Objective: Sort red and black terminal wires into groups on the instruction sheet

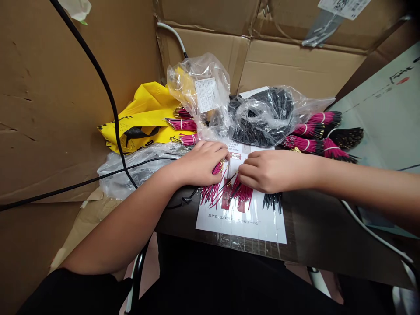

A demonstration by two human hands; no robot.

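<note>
My left hand (201, 162) lies curled over a loose bunch of short pink wires (210, 192) on a white printed sheet (243, 223). My right hand (269, 171) rests beside it, fingers closed over another bunch of pink wires (243, 196) and several black wires (272, 201). The wire ends stick out from under both hands toward me. The sheet lies on a small dark table (315, 236).
Tied bundles of pink and black wires (311, 138) lie at the back right. Clear plastic bags (262, 116) of black wires, a yellow bag (144, 116) and cardboard boxes (295, 65) crowd the back. A black cable (98, 74) crosses the left side.
</note>
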